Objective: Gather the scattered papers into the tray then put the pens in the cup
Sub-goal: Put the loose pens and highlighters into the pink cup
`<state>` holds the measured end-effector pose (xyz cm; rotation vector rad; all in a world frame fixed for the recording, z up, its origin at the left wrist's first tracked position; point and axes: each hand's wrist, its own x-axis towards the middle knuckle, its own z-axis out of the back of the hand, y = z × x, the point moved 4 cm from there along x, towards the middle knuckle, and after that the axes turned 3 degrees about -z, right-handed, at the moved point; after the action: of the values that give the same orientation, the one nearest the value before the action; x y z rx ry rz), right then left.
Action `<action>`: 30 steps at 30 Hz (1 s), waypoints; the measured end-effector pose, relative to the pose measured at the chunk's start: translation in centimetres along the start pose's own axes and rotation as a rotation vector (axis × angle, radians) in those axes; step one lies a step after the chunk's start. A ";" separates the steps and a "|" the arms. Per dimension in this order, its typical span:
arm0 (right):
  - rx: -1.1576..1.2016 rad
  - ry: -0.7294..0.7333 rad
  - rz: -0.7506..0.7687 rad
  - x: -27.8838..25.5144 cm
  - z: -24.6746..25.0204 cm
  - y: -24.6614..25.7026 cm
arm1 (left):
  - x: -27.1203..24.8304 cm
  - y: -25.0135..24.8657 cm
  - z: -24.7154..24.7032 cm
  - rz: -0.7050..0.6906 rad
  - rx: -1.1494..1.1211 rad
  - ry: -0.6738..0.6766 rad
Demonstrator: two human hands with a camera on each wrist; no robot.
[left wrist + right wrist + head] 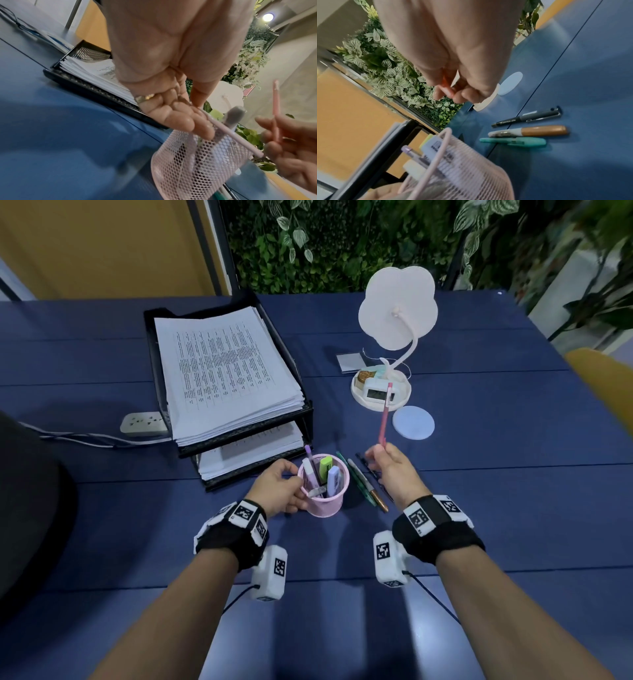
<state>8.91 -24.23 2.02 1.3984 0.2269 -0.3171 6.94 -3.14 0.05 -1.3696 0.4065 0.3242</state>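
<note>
The pink cup [323, 486] is held steady by the left hand [279, 489] near the table's middle — so the pink pen [384, 416], pinched upright by the right hand [394, 470], can be dropped in.

Pink mesh cup [323, 486] on navy table [479, 508]; pink pen [384, 419] at 1 o'clock of it. Teal pen [513, 141], gold-capped marker [529, 132] and dark grey pen [527, 118] at 3 o'clock. Black mesh tray [219, 446] holds white, black-printed papers [222, 371].
</note>
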 end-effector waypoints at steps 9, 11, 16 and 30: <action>0.037 0.051 0.113 -1.8 -1.8 1.3 | -0.5 -0.4 0.5 -0.016 -0.006 -0.007; -0.034 0.057 0.110 -1.6 -2.1 0.9 | -0.5 -0.3 0.6 -0.015 -0.025 -0.012; -0.173 0.087 0.123 -1.3 -3.0 -0.1 | -0.7 -0.5 0.7 -0.027 -0.009 -0.041; -0.387 0.107 0.127 -0.5 -2.7 -0.2 | -1.2 -1.9 0.2 -0.324 0.417 0.042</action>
<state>8.47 -21.56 1.51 1.0416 0.2710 -0.0856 6.80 -3.25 2.33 -1.0115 0.2620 -0.0572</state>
